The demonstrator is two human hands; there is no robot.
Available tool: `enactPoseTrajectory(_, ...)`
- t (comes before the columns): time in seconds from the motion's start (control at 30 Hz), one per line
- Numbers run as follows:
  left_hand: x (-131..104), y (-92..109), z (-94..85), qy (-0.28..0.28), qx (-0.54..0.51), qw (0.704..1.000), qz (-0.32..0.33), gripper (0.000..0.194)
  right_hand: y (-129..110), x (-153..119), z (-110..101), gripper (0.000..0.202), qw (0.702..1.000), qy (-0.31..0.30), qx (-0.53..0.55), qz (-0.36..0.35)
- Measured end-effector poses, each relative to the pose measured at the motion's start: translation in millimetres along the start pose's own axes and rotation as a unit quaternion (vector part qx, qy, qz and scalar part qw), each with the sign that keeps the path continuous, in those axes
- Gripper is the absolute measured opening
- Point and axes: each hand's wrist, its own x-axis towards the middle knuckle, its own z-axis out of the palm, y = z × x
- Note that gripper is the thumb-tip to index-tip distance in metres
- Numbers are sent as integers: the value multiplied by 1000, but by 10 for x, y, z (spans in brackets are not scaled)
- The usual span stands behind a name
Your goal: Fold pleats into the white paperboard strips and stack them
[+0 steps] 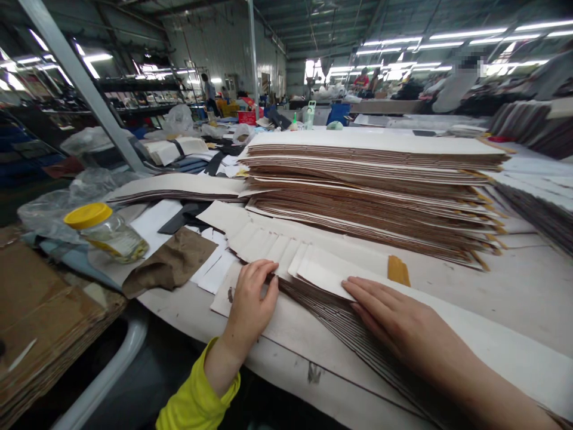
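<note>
A fanned stack of long sheets, white on top with dark brown edges, lies aslant on the table in front of me. My left hand pinches its near edge, fingertips above and thumb lower down, where the staggered layers step. Further right, my right hand rests with outstretched fingers along the top and near edge of the same stack; its thumb is hidden. Just beyond the right hand, a small yellow strip sits on the sheets.
A tall pile of similar brown-edged sheets stands behind. To the left are a yellow-lidded jar, a brown fabric scrap and plastic bags. Cardboard and a curved metal tube border the table's left side. People work farther back.
</note>
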Motion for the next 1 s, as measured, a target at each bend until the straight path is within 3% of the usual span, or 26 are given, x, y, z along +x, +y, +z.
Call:
enactPoseTrajectory(0.13, -15, -16, 10, 6, -2, 1000, -10, 22, -59, -41, 58, 45, 998, 5, -56, -32)
enactPoseTrajectory(0.47, -11, -17, 10, 4, -11, 1000, -17, 20, -153, 69, 38, 47, 993, 16, -97, -63)
enactPoseTrajectory(0.77, 38, 18, -11, -6, 4, 1000, -30, 15, -161, 78, 81, 35, 998, 19, -60, -19)
enactPoseTrajectory(0.93, 130, 177, -23, 18, 58, 998, -21, 39, -206, 144, 73, 39, 999, 22, -30, 33)
enactPoseTrajectory(1.0, 164, 214, -30, 11, 51, 999, -12, 37, -215, 168, 63, 39, 998, 26, -28, 40)
